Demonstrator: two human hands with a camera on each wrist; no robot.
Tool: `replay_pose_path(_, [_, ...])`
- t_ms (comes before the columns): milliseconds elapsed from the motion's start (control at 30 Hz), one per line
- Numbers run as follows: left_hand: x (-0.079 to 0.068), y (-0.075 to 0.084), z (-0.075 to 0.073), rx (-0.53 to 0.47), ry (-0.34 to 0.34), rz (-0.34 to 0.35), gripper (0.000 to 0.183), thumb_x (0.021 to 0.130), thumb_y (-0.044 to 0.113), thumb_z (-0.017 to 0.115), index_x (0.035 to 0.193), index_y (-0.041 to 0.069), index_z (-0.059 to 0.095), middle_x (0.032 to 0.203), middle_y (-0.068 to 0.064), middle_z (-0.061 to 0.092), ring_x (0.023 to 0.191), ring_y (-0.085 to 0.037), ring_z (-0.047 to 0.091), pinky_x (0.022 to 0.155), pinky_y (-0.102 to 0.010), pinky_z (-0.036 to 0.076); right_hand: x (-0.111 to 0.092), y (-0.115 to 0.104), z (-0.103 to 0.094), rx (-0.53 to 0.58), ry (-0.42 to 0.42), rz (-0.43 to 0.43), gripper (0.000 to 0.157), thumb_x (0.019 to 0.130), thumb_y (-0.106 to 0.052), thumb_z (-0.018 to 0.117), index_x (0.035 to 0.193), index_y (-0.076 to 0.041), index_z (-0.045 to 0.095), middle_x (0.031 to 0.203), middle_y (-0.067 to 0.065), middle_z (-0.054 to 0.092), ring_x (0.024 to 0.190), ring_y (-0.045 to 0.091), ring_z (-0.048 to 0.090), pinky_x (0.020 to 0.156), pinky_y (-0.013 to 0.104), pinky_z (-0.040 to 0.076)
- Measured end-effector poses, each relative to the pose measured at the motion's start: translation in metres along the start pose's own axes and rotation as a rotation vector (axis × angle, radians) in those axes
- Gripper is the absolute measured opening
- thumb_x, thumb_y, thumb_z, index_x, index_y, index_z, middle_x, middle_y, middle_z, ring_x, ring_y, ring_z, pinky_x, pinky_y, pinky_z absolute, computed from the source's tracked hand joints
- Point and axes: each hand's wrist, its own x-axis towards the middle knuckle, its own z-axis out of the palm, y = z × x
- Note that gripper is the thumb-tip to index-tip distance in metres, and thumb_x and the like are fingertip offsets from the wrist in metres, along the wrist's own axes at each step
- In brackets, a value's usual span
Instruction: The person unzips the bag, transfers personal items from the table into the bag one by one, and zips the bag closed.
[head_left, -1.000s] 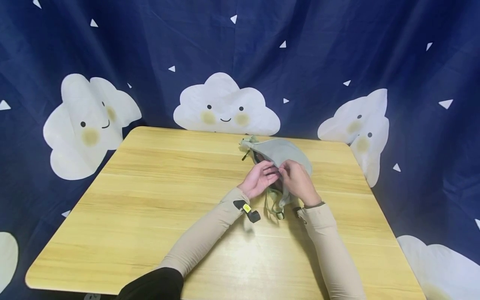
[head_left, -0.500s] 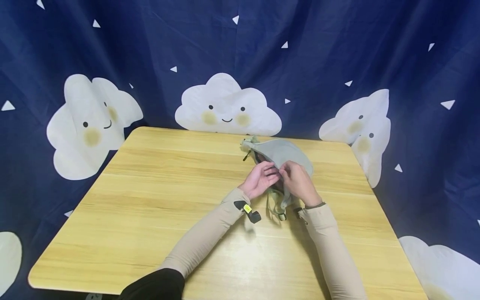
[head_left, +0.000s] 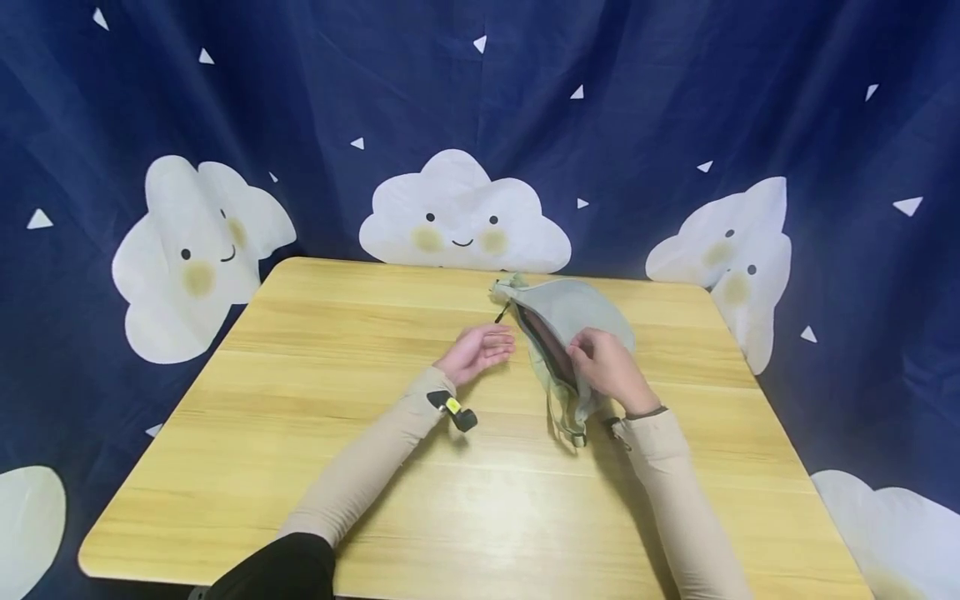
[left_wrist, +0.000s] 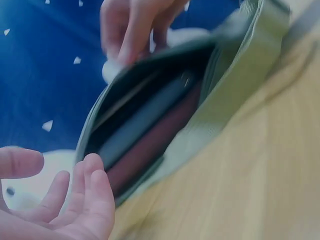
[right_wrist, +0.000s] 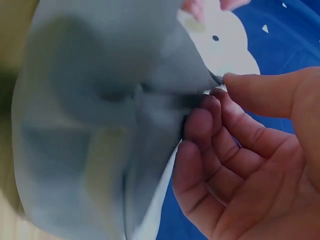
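In the head view, the bag [head_left: 581, 310] is lying at two o'clock on the bench [head_left: 262, 450], its mouth gaping from ten to five o'clock and showing a brownish inside. A zip pull [head_left: 502, 314] is sticking out at the bag's ten o'clock end. The right hand [head_left: 611, 367] is pinching the mouth's far edge. The left hand [head_left: 477, 353] is holding its fingers straight, just beside the bag at nine o'clock, not gripping it.

In the left wrist view, two long shapes are lying side by side in the bag, one grey-blue [left_wrist: 145, 117], one dark red [left_wrist: 154, 143]; whether they are contents or lining I cannot tell. A pale green strap [left_wrist: 232, 92] is running down from one o'clock.

In the right wrist view, the blurred bag is filling nine o'clock; the right thumb and fingers are pinching its rim at three.
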Motion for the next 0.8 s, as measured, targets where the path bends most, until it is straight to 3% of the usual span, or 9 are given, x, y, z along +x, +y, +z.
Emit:
replay_pose_path(100, [0.004, 0.012, -0.018, 0.027, 0.047, -0.002, 0.051, 0.110, 0.021, 0.042, 0.153, -0.006, 0.038, 0.156, -0.031, 0.044, 0.147, -0.045, 0.043, 0.124, -0.045, 0.038, -0.005, 0.005, -0.008, 0.043, 0.021, 0.012, 0.012, 0.100, -0.009, 0.063, 0.099, 0.001, 0.068, 0.089, 0.016, 0.071, 0.074, 0.020, 0.062, 0.070, 0.033, 0.052])
replay_pose_path(233, [0.016, 0.028, -0.037, 0.090, 0.118, -0.008, 0.050, 0.109, 0.021, 0.044, 0.152, -0.004, 0.041, 0.154, -0.029, 0.047, 0.139, -0.040, 0.052, 0.122, -0.043, 0.042, -0.017, 0.015, -0.017, 0.094, 0.079, 0.057, 0.015, 0.100, -0.008, 0.062, 0.107, 0.004, 0.067, 0.097, 0.021, 0.072, 0.085, 0.029, 0.068, 0.079, 0.036, 0.054])
replay_pose_path(333, [0.026, 0.040, -0.042, 0.158, 0.168, 0.001, 0.049, 0.108, 0.020, 0.049, 0.151, -0.003, 0.044, 0.151, -0.027, 0.050, 0.129, -0.034, 0.060, 0.118, -0.040, 0.047, -0.030, 0.025, -0.022, 0.145, 0.114, 0.147, 0.026, 0.102, -0.009, 0.061, 0.121, 0.009, 0.062, 0.115, 0.028, 0.067, 0.104, 0.040, 0.066, 0.091, 0.046, 0.055])
replay_pose_path(400, [0.033, 0.048, -0.043, 0.199, 0.207, 0.032, 0.048, 0.106, 0.019, 0.052, 0.149, -0.002, 0.047, 0.149, -0.027, 0.053, 0.127, -0.034, 0.061, 0.116, -0.041, 0.049, -0.038, 0.030, -0.024, 0.216, 0.129, 0.236, 0.041, 0.103, -0.013, 0.060, 0.135, 0.010, 0.052, 0.135, 0.032, 0.055, 0.122, 0.048, 0.056, 0.101, 0.054, 0.052])
replay_pose_path(567, [0.050, 0.057, -0.042, 0.336, 0.282, 0.081, 0.046, 0.105, 0.020, 0.055, 0.146, -0.001, 0.050, 0.148, -0.026, 0.055, 0.132, -0.036, 0.058, 0.114, -0.040, 0.051, -0.055, 0.038, -0.026, 0.545, 0.105, 0.447, 0.074, 0.106, -0.026, 0.056, 0.162, -0.001, 0.014, 0.169, 0.027, 0.009, 0.153, 0.052, 0.022, 0.123, 0.063, 0.032])
replay_pose_path(633, [0.057, 0.058, -0.041, 0.404, 0.290, 0.084, 0.047, 0.104, 0.020, 0.055, 0.146, 0.000, 0.051, 0.145, -0.023, 0.057, 0.121, -0.031, 0.061, 0.106, -0.033, 0.054, -0.060, 0.040, -0.024, 0.705, 0.078, 0.498, 0.080, 0.108, -0.025, 0.053, 0.165, -0.005, 0.000, 0.172, 0.023, -0.004, 0.156, 0.051, 0.014, 0.128, 0.061, 0.025])
replay_pose_path(733, [0.066, 0.059, -0.038, 0.465, 0.267, 0.091, 0.051, 0.105, 0.022, 0.054, 0.152, 0.002, 0.046, 0.110, -0.008, 0.065, 0.085, -0.012, 0.056, 0.081, -0.023, 0.048, -0.066, 0.041, -0.018, 0.950, 0.052, 0.560, 0.084, 0.110, -0.018, 0.047, 0.164, -0.010, -0.017, 0.172, 0.019, -0.017, 0.159, 0.048, 0.007, 0.131, 0.055, 0.018])
replay_pose_path(800, [0.070, 0.062, -0.035, 0.440, 0.234, 0.089, 0.054, 0.106, 0.018, 0.053, 0.156, 0.003, 0.041, 0.087, 0.001, 0.056, 0.067, -0.007, 0.042, 0.067, -0.022, 0.038, -0.068, 0.040, -0.014, 1.060, 0.057, 0.590, 0.084, 0.110, -0.014, 0.044, 0.162, -0.013, -0.022, 0.172, 0.017, -0.020, 0.160, 0.045, 0.004, 0.132, 0.054, 0.015])
